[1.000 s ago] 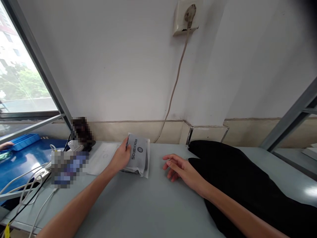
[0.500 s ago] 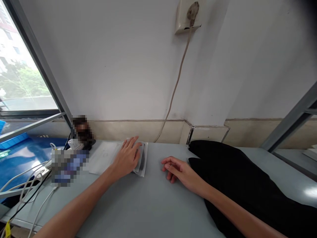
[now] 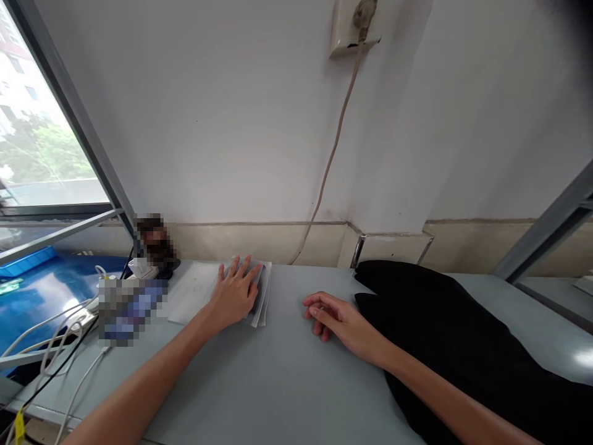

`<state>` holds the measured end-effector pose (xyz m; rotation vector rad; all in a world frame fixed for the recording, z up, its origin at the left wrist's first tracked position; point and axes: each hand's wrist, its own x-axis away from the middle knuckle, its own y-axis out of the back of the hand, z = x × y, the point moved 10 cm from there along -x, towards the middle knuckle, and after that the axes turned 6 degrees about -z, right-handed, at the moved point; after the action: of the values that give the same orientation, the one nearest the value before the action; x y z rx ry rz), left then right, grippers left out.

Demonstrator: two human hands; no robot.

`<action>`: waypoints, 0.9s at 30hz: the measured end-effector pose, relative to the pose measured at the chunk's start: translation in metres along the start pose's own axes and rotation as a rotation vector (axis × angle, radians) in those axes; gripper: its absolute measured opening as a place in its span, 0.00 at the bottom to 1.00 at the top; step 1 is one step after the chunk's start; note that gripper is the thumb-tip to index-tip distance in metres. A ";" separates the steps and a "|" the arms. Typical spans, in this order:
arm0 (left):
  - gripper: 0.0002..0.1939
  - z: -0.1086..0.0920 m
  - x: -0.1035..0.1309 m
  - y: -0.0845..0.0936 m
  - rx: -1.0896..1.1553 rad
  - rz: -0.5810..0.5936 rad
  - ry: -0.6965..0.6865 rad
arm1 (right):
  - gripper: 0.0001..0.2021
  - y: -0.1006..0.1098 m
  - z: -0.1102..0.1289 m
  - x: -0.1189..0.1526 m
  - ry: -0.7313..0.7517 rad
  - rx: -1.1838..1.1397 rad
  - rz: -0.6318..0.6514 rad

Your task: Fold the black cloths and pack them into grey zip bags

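My left hand lies spread on a small stack of clear plastic bags, fingers pointing toward the wall. Something dark shows through the plastic beside my thumb; what it is I cannot make out. Left of that hand a flat translucent sheet or bag lies on the grey table, its right part hidden behind the fingers. My right hand rests on its side on the table, loosely curled and holding nothing. Close to its right is a black cloth, which the right forearm crosses.
White cables and pixelated items occupy the left side. A blue surface lies beyond the metal frame. From a wall socket a cord hangs behind the table. Another metal bar slants at right.
My left hand has shifted slightly left, its fingers more spread, and the plastic bags under it have moved left and fanned a little. My right hand stays in place.
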<state>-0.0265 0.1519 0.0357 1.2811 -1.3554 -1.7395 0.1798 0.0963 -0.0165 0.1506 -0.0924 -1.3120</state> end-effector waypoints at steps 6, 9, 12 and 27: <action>0.28 0.001 0.000 -0.004 -0.011 -0.060 0.077 | 0.27 -0.002 0.003 0.001 -0.001 0.035 0.008; 0.28 -0.007 -0.001 0.001 -0.018 -0.127 0.008 | 0.27 -0.002 0.004 0.001 -0.001 0.048 0.013; 0.27 -0.008 -0.001 -0.009 -0.012 -0.063 -0.016 | 0.27 -0.001 0.005 0.001 0.000 0.048 0.015; 0.29 -0.005 0.003 -0.023 -0.017 0.011 0.013 | 0.23 0.012 0.028 0.007 0.073 0.152 -0.020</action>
<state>-0.0203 0.1545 0.0128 1.2713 -1.3348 -1.7285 0.1884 0.0910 0.0126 0.3290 -0.1288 -1.3176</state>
